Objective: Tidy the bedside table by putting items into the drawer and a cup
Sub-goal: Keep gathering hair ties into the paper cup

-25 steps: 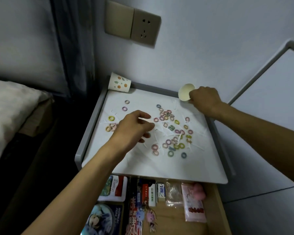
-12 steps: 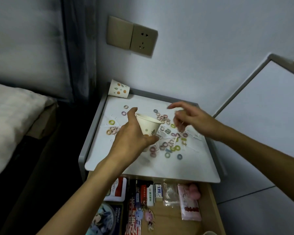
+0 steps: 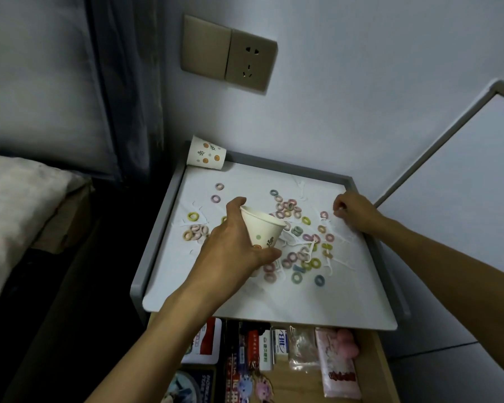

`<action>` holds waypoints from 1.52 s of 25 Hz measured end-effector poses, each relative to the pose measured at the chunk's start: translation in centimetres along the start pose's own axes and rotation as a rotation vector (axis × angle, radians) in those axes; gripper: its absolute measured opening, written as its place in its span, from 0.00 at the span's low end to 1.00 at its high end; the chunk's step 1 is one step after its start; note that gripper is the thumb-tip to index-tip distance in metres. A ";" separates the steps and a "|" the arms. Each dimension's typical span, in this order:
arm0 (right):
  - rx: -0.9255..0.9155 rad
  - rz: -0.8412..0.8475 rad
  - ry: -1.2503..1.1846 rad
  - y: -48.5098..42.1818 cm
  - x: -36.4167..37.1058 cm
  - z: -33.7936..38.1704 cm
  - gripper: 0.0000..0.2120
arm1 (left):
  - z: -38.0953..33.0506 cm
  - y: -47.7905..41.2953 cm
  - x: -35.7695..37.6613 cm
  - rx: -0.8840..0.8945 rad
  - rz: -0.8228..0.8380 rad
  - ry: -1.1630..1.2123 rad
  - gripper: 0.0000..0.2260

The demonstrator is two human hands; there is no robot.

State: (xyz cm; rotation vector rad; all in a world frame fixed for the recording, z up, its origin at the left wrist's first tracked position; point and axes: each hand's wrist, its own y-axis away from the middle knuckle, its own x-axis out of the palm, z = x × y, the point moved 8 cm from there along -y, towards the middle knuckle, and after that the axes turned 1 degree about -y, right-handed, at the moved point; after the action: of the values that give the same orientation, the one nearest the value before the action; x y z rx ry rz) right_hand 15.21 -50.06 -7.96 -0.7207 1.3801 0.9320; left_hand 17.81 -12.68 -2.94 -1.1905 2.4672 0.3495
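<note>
Room: a pale wall with a beige socket plate stood behind a bedside table, whose white top had a raised grey rim.
Left hand: the left hand reached in over the near left part of the top. Its fingers curled round a paper cup, with the thumb across the low end and the other fingers behind the rim.
Cup: the paper cup was white with small printed leaves and dots. It was held above the tabletop, mouth up and a little tilted; what it held inside could not be seen.
Right hand: the right hand lay at the far right side of the top, near the rim, knuckles up and fingers curled down. Whether the fingertips pinched anything could not be told.
Rings: small coloured rings lay scattered over the middle of the top between the two hands, with a few more to the left of the cup.
Picks: thin white floss picks lay mixed among the rings and just beside the right hand.
Second cup: another printed cup lay tipped over in the far left corner, against the rim.
Drawer: a wooden drawer stood pulled out under the top's near edge, holding boxes, packets and a pink pouch.
Bed: pale bedding lay well to the left.
</note>
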 end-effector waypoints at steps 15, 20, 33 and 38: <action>-0.189 0.153 0.164 6.5 -0.4 -0.9 0.11 | -1.0 -0.2 0.3 0.030 0.007 0.005 0.43; -0.191 0.096 0.203 6.6 0.0 -0.4 0.02 | -0.9 -0.1 0.4 0.029 0.013 0.002 0.42; 0.167 0.034 -0.175 8.1 0.2 -0.5 0.15 | -1.1 0.1 -0.1 0.036 0.014 0.010 0.42; 0.260 0.017 -0.179 8.2 0.5 0.2 0.14 | -1.2 0.3 -0.1 0.043 0.016 -0.009 0.42</action>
State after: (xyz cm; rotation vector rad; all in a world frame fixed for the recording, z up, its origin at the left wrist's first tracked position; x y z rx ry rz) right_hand 8.15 -45.92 -7.59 -0.4190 1.3196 0.7915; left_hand 17.37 -12.91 -1.85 -1.1499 2.4650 0.3045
